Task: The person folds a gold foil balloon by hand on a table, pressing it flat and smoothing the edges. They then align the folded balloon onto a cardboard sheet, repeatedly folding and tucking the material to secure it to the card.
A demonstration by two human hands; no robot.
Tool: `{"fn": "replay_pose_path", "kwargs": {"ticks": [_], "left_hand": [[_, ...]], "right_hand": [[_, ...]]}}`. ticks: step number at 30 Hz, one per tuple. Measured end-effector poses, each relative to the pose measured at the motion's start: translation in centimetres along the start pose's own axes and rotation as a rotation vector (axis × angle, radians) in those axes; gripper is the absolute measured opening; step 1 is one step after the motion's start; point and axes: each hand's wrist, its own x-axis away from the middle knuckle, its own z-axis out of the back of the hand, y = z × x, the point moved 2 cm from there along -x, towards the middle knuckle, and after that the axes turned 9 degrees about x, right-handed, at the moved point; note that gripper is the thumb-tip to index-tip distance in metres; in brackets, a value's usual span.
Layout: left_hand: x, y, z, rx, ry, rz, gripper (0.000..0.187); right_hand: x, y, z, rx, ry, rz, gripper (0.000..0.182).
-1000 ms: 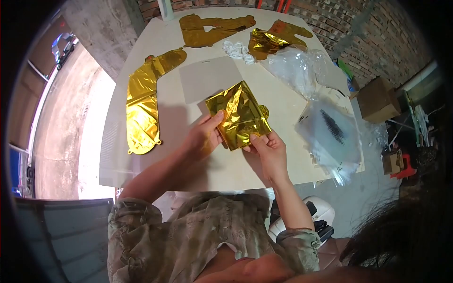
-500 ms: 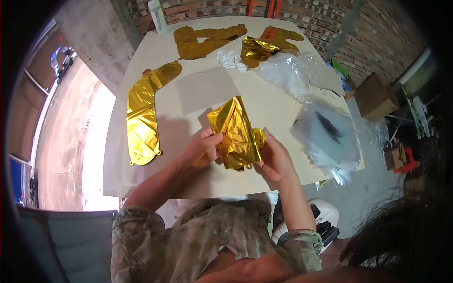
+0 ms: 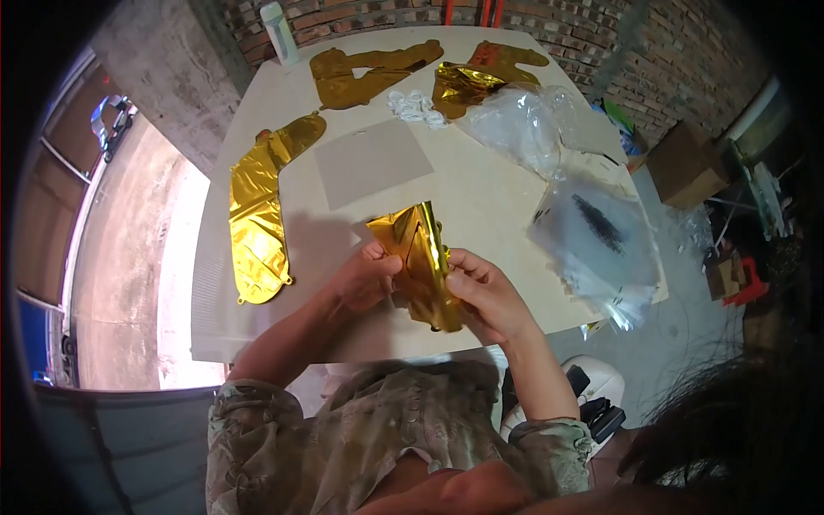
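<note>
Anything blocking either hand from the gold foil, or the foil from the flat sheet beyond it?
Nothing visible: left hand and right hand both hold the gold foil, and only tabletop shows between it and the flat sheet.

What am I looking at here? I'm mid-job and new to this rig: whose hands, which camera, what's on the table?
There is no machine: a person works bare-handed. The view comes from one camera worn on the head, looking forward and down, so the torso shows below.

The left hand and right hand hold folded gold foil between them, above the near part of the pale table.

On the table, a flat gold foil shape, perhaps an uninflated balloon, lies at left. A grey sheet lies near the middle; a clear plastic bag and a pile of clear plastic sleeves are at right. A bottle stands at the far left.
</note>
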Motion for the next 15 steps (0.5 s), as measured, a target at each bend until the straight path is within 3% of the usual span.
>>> {"fn": "replay_pose_path", "kwargs": {"ticks": [7,13,15], "left_hand": [[0.5,-0.8,1.0,0.017,-0.026,0.021,0.055],[0.5,-0.9,1.7,0.079,-0.100,-0.006,0.050],[0.4,-0.8,0.9,0.089,-0.080,-0.005,0.047]], "right_hand": [[-0.1,0.6,-0.5,0.150,0.018,0.033,0.034],[0.0,1.8,-0.1,0.361,0.269,0.131,0.022],[1.0,0.0,-1.3,1.052,0.487,0.433,0.027]]}}
